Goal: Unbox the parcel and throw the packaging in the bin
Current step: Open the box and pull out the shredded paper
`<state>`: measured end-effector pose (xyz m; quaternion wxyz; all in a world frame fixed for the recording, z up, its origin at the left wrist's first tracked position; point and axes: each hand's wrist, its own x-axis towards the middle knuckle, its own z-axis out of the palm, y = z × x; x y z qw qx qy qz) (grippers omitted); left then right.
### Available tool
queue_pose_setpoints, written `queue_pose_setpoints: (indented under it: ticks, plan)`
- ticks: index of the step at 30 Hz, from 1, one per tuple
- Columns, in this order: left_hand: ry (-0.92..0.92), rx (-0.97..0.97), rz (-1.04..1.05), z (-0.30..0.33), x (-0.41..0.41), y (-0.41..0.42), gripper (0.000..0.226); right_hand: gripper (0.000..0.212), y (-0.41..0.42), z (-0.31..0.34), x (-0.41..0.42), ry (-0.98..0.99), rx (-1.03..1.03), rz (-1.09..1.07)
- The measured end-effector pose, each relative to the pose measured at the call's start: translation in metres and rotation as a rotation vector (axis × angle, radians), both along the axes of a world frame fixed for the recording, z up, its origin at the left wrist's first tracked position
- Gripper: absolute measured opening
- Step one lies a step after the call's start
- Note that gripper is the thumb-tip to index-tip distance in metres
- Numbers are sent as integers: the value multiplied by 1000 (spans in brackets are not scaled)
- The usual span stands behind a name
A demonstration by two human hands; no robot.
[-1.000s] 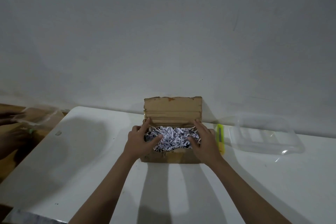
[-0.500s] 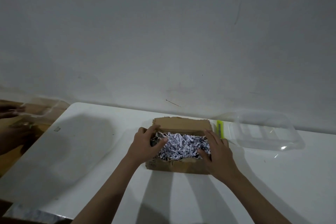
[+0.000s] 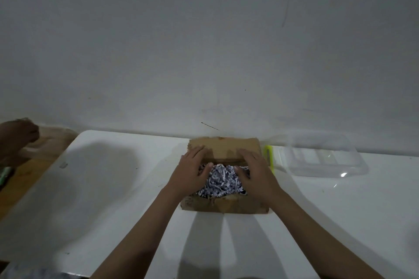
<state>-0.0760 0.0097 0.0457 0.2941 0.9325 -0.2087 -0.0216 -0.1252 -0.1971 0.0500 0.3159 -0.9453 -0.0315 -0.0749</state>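
A brown cardboard parcel box sits open on the white table, against the wall. Shredded white and dark paper fills it. My left hand lies over the box's left side, fingers stretched toward the rear flap, thumb on the shreds. My right hand lies over the right side in the same way, fingers straight, thumb touching the paper. Whatever is under the shreds is hidden.
A yellow-green utility knife lies just right of the box. A clear plastic container sits further right by the wall. Another person's hand shows at the far left over a wooden surface.
The rear flap has gone from upright to leaning back. Both my hands have slid forward over the shredded paper, fingers now reaching the flap.
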Motion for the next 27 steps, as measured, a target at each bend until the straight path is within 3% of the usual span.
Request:
queue_pose_setpoints:
  ticks: [6,10,27]
  plan:
    - [-2,-250,119,-16,6,6,35,31,0,-5,9,0,314,-177]
    - [58,-369,173,-20,8,7,36,24,-4,-7,14,18,399,-227]
    - [60,-304,177,-12,10,2,22,18,-4,-7,18,49,245,-157]
